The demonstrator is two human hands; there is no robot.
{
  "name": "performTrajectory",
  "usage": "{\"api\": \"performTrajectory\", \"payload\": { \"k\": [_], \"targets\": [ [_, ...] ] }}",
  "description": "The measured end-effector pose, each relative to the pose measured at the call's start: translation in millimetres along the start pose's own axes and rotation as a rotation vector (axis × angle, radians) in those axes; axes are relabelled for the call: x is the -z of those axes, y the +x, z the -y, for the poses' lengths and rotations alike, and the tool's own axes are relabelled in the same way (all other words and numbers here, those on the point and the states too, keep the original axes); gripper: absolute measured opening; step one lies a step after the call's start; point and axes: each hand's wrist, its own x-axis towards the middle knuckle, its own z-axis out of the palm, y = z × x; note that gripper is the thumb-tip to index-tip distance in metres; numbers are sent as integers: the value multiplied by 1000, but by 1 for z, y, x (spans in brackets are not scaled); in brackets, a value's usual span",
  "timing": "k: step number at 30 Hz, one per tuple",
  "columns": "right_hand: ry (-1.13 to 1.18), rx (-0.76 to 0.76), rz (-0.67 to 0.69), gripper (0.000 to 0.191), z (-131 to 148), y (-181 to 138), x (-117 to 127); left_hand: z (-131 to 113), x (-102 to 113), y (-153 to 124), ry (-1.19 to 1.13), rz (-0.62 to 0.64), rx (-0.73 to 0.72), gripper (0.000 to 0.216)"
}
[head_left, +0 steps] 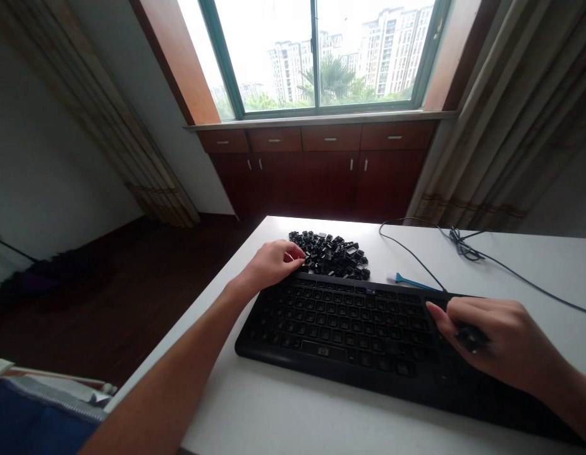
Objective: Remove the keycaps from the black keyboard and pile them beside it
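A black computer keyboard (316, 354) lies across the table with its keycaps off, so the rows of bare key sockets show. Behind its far left edge is a heap of loose black keycaps (337, 254). My left hand (274, 260) reaches over the keyboard's far left corner to the heap's near left side. Its thumb and index finger close together there; what is between them, if anything, is too small to make out. Above the keyboard's right part, my right hand (504, 332) is curled around a dark clump that looks like black keycaps (473, 338), somewhat blurred.
A small blue-handled brush (411, 280) lies behind the keyboard. The black cable (418, 256) loops over the white table (255, 392) to a tied bundle (463, 245) at the back right. A chair with blue cloth (31, 414) stands at lower left. Cabinets (316, 183) are beyond.
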Motion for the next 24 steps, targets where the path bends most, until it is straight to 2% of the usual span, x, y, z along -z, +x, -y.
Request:
{"api": "performTrajectory", "payload": {
  "k": [15,24],
  "targets": [
    [0,4,1,35,0,0,0,-3,3,-1,-52,14,9,20],
    [-9,15,-1,36,1,1,1,-8,2,-2,-128,-101,7,19]
  ]
}}
